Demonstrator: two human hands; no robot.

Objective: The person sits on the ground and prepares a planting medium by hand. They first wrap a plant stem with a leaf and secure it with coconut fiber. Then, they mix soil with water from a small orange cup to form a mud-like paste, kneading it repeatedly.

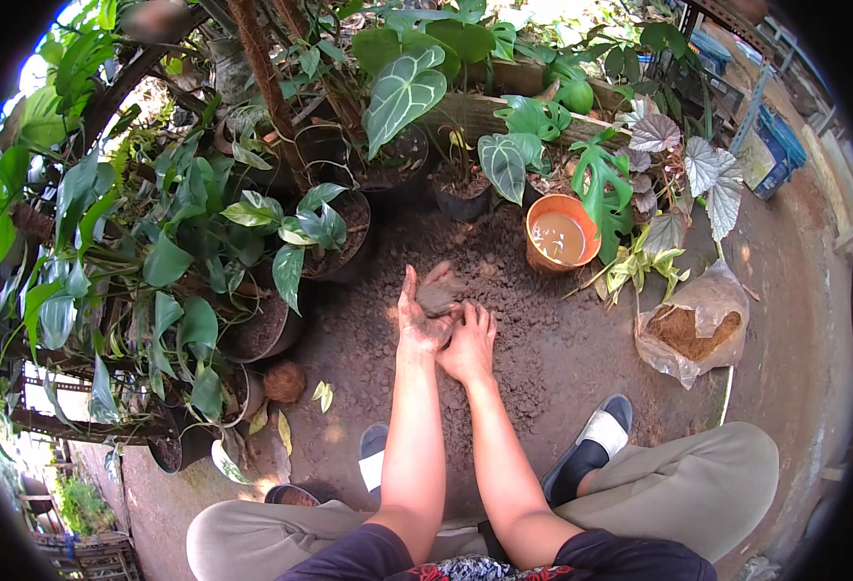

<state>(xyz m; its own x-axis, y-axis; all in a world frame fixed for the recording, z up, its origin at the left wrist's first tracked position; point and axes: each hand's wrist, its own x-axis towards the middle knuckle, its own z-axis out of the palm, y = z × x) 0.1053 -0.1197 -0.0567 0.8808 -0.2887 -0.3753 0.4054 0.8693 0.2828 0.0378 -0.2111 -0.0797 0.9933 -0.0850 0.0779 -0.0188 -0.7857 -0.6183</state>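
Note:
My left hand, smeared with soil, is cupped with the palm turned up. A blurred clump of damp brown soil rests against its fingers, some of which it hides. Pressed to its right side is my right hand, back upward with the fingers bent; what lies beneath its fingertips is hidden. Both hands are low over a patch of loose, crumbly soil spread on the ground. An orange pot of murky brown water stands beyond my right hand.
Black plastic pots with leafy plants crowd the left and far side. A torn clear plastic bag of brown fibrous material sits at right. A round brown husk-like ball lies at left. My sandalled foot rests near the soil.

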